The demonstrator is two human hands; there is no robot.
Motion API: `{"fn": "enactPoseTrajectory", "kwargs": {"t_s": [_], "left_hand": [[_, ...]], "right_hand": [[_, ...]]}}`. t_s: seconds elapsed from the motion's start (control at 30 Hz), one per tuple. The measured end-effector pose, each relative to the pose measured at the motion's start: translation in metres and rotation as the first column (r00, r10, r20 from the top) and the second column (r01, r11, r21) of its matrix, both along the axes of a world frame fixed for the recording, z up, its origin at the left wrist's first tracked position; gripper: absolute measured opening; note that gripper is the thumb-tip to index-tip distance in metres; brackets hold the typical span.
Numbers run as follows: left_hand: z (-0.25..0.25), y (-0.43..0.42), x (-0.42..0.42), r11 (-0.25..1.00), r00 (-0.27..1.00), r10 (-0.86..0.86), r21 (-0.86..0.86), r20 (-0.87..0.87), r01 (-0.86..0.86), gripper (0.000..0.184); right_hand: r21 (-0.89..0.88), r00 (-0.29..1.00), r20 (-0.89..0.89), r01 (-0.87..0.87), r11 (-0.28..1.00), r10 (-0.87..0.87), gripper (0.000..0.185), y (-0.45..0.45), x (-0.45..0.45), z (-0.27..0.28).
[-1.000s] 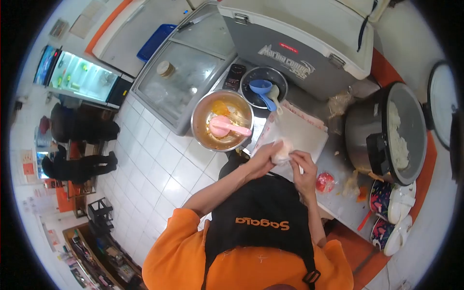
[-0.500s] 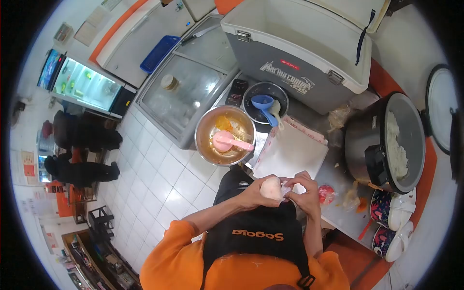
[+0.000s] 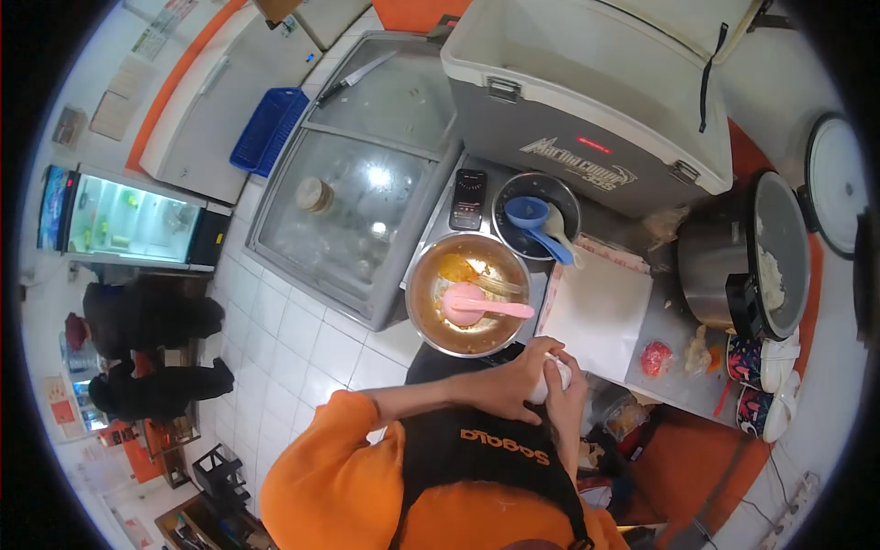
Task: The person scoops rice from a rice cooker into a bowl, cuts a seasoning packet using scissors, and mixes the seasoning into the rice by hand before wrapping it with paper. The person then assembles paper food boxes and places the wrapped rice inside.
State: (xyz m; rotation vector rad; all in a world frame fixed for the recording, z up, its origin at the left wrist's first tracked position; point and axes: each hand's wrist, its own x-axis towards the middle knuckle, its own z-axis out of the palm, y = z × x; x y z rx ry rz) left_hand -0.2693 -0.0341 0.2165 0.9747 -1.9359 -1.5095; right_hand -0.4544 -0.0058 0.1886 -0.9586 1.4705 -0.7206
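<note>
My left hand (image 3: 515, 378) is wrapped round a small, pale, filled plastic bag (image 3: 539, 392), held in front of my black apron. My right hand (image 3: 566, 390) closes on the same bag from the other side, fingers up near its top. The hands cover most of the bag, and its contents cannot be made out. Just beyond them is a metal bowl (image 3: 420, 316) holding a pink ladle (image 3: 466, 305) and some yellow-orange food. To the right of the bowl lies a stack of wrapping paper (image 3: 596, 307).
Behind the bowl are a phone (image 3: 468, 200) and a dark pan (image 3: 504, 240) with a blue ladle (image 3: 527, 213). A large cooler box (image 3: 559, 137), a rice pot (image 3: 710, 257) and a red bundle (image 3: 655, 358) stand rightward. A glass-topped freezer (image 3: 353, 229) is at left.
My view has shifted, so the counter items sit further right. Both hands have closed more fully round the bag; before, my right fingers pinched its neck while its round body showed.
</note>
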Motion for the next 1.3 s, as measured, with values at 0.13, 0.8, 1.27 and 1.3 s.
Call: {"fn": "enactPoseTrajectory", "kwargs": {"t_s": [0.13,0.8,1.27,1.3], "left_hand": [[-0.032,-0.065,0.111,0.958,0.987,-0.154,0.24,-0.045,0.16,0.058],[-0.183,-0.218,0.22,0.801,0.64,0.589,-0.457,0.493,-0.386,0.135],[-0.179,-0.22,0.225,0.869,0.64,0.492,-0.369,0.59,-0.328,0.138],[-0.179,-0.22,0.224,0.857,0.641,0.511,-0.4,0.574,-0.325,0.136]], "right_hand": [[0.21,0.924,0.299,0.179,0.961,-0.237,0.036,0.021,0.026,-0.007],[0.325,0.58,-0.216,0.801,0.502,-0.785,0.044,0.112,0.015,0.016],[0.285,0.637,-0.169,0.762,0.581,-0.752,0.047,0.128,0.007,-0.009],[0.297,0.644,-0.166,0.755,0.585,-0.747,0.045,0.128,0.009,-0.007]]}}
